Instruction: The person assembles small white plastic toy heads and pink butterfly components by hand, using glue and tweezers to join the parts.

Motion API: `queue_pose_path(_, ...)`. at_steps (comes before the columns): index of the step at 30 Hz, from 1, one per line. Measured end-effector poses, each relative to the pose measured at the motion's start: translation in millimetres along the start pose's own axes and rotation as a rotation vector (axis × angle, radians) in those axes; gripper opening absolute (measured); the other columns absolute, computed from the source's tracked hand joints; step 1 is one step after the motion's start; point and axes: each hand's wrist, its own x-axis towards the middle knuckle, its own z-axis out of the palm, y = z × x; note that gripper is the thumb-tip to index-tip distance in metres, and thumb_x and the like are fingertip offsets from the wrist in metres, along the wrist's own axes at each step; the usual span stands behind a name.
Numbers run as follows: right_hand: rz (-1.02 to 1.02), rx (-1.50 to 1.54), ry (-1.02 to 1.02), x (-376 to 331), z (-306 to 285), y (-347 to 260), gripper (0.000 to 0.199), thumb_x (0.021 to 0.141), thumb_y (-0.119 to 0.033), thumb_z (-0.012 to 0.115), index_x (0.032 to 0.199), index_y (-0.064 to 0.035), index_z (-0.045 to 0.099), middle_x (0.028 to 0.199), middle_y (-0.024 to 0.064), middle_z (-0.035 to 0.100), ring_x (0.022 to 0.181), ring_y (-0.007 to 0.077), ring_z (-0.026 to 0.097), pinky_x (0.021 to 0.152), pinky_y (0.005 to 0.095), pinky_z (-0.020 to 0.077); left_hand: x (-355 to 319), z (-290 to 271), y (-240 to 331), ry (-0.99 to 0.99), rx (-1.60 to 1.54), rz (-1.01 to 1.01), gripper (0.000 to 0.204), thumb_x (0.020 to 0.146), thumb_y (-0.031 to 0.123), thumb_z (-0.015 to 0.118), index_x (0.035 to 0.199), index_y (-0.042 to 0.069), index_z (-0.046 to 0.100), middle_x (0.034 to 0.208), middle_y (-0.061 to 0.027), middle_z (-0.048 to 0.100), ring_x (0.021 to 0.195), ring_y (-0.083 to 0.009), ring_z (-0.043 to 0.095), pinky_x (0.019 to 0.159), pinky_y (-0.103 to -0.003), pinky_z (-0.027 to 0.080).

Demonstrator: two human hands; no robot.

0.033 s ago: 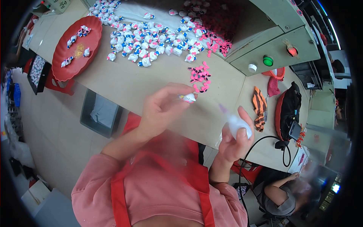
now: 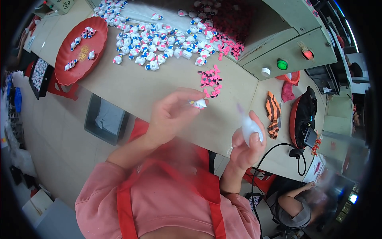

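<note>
Between thumb and fingertips, my left hand (image 2: 169, 113) pinches a small white figurine (image 2: 198, 104) with a touch of yellow and pink, above the front of the table. Apart from it, to the right, my right hand (image 2: 247, 149) is closed around a white squeeze bottle (image 2: 252, 132). Its thin purplish nozzle points up and slightly left, away from the figurine. Just beyond the figurine lies a small pile of pink and black pieces (image 2: 210, 81). A large heap of white figurines (image 2: 155, 42) with blue and pink parts spreads over the far table.
A red scalloped tray (image 2: 63, 51) with a few figurines stands at left. More pink pieces (image 2: 230, 47) lie by a grey-green machine housing (image 2: 292, 53) with buttons. At right are an orange-and-black striped cloth (image 2: 273, 111), a black bag (image 2: 305, 107) and a seated person (image 2: 294, 205).
The squeeze bottle in my right hand has turned more upright, its nozzle swinging slightly right and up. My left hand and the figurine have hardly moved.
</note>
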Motion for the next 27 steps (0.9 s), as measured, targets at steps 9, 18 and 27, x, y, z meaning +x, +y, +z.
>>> queue_pose_path(9, 0.06, -0.093, -0.08, 10.5, -18.3, 16.7, 0.051, 0.081, -0.022, 0.052, 0.118, 0.0128, 0.044, 0.065, 0.0143, 0.06, 0.058, 0.0201, 0.059, 0.058, 0.0295, 0.0482, 4.5, 0.9, -6.6, -0.031, 0.001, 0.007, 0.025, 0.079, -0.01, 0.051, 0.102, -0.002, 0.056, 0.106, -0.0124, 0.055, 0.101, -0.0196, 0.054, 0.085, -0.03, 0.043)
queue_pose_path(18, 0.106, -0.023, -0.077, 10.8, -26.7, 22.0, 0.029, 0.077, -0.008, 0.054, 0.102, 0.003, 0.048, 0.077, 0.0139, 0.061, 0.071, 0.0227, 0.062, 0.065, 0.0299, 0.0485, 3.4, -0.6, -18.6, -0.01, 0.022, 0.033, 0.024, 0.076, -0.012, 0.049, 0.098, -0.005, 0.054, 0.105, -0.0159, 0.053, 0.096, -0.0256, 0.057, 0.085, -0.035, 0.046)
queue_pose_path(27, -0.324, -1.281, 0.351, 99.3, -119.1, 7.8, 0.017, 0.073, -0.009, 0.064, 0.086, -0.0001, 0.058, 0.081, 0.0119, 0.059, 0.075, 0.0232, 0.06, 0.065, 0.0321, 0.0456, 1.3, 11.2, -20.6, -0.046, 0.034, -0.1, 0.025, 0.079, -0.01, 0.05, 0.102, -0.005, 0.055, 0.104, -0.0132, 0.055, 0.095, -0.0206, 0.057, 0.083, -0.031, 0.046)
